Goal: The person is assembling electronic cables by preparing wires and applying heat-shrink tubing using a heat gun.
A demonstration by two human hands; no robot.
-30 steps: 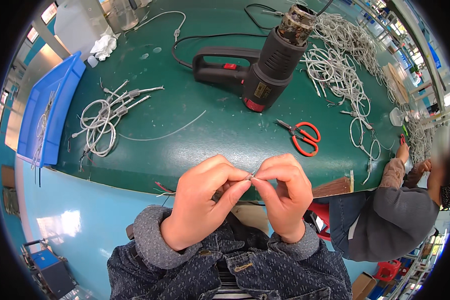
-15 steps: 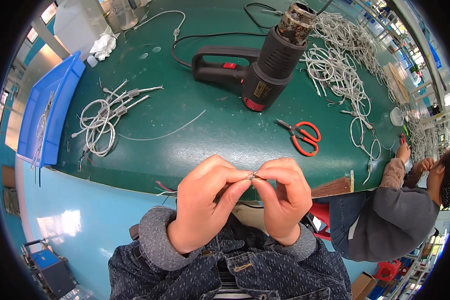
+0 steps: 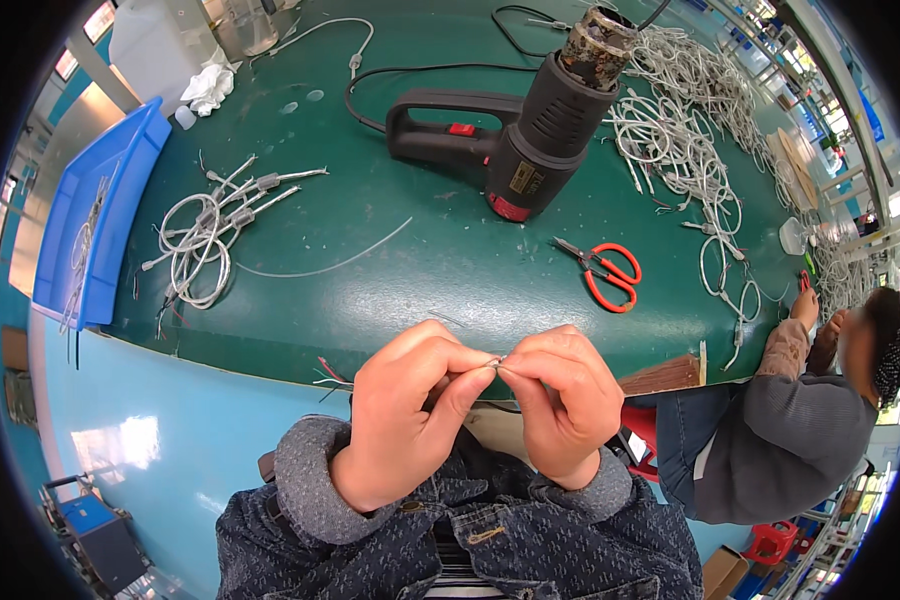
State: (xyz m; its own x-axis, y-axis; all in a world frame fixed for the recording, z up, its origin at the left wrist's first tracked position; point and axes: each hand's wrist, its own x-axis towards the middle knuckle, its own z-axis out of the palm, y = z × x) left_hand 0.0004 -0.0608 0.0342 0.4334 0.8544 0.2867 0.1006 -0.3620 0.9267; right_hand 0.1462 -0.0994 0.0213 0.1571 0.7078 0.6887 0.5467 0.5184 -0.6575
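Observation:
At the near edge of the green table, my left hand [image 3: 395, 420] and my right hand [image 3: 567, 400] meet fingertip to fingertip. Each pinches thumb against forefinger on a thin wire [image 3: 496, 363], of which only a tiny piece shows between them. Loose wire ends [image 3: 332, 376] in several colours stick out beside my left hand; whether they belong to the pinched wire is hidden. Beyond my right hand lie red-handled scissors [image 3: 610, 277], their blades slightly apart. A black heat gun [image 3: 540, 140] with a stained metal nozzle stands farther back.
Coiled grey cables [image 3: 202, 240] lie at left, near a blue tray [image 3: 120, 190]. A larger cable heap [image 3: 680, 150] spreads along the right. One thin strand [image 3: 320, 274] crosses the table [image 3: 450, 260]. A brown brush [image 3: 665, 376] lies at the front edge. Another person [image 3: 790, 440] sits at right.
My pinched fingertips have shifted slightly left and nearer to me. The wire ends beside my left hand have fanned apart. The tools and cables on the table stay put.

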